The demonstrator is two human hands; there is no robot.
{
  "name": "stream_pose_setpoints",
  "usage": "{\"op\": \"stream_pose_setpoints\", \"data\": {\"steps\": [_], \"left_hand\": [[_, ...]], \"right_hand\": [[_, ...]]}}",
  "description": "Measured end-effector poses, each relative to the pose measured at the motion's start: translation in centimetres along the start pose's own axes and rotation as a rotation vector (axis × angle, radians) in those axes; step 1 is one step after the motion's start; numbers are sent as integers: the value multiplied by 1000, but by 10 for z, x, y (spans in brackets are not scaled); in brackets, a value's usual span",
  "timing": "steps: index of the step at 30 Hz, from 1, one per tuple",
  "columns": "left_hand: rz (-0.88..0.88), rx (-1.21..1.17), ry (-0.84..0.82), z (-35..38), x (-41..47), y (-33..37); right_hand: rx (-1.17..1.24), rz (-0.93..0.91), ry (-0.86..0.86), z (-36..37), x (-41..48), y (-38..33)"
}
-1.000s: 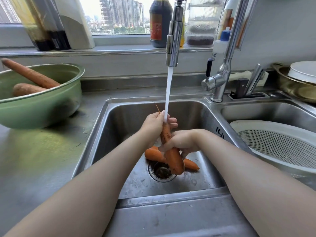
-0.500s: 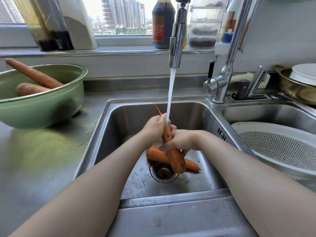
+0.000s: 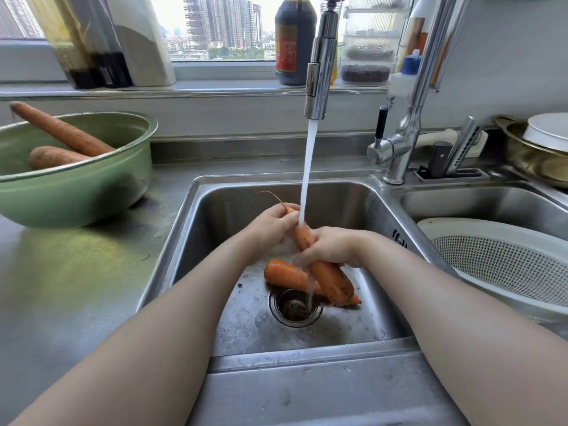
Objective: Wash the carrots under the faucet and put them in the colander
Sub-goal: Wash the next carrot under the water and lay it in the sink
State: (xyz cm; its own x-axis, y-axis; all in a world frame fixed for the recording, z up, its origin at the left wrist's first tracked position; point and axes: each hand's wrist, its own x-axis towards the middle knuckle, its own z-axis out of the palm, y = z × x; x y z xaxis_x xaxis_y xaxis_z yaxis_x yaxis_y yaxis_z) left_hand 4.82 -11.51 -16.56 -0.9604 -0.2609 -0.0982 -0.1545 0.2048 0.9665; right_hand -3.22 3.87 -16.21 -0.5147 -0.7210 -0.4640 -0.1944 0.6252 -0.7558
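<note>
Item: carrot, slanted under the faucet stream over the left sink basin, so water runs along it. Your left hand curls round the thin tip; your right hand wraps the middle. Second carrot lies beside the drain. Colander, right basin, shows no carrots; clear the dividing rim. Unwashed carrots wait in the green bowl, at the counter's left edge.

Bare forearms, bare left hand, bare right hand
</note>
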Motion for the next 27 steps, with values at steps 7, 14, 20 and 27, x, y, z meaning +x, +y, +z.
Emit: {"op": "stream_pose_setpoints", "data": {"steps": [7,14,20,27], "left_hand": [[-125,-122,-112,-12,-5,-3],[-109,-168,-108,-12,-7,-2],[-85,-107,-37,-8,-4,-5],[-64,-95,86,-1,-1,-5]], "right_hand": [[160,89,-79,2,-1,2],[276,73,-41,5,3,1],[269,44,1,5,1,0],[302,34,30,5,1,-2]]}}
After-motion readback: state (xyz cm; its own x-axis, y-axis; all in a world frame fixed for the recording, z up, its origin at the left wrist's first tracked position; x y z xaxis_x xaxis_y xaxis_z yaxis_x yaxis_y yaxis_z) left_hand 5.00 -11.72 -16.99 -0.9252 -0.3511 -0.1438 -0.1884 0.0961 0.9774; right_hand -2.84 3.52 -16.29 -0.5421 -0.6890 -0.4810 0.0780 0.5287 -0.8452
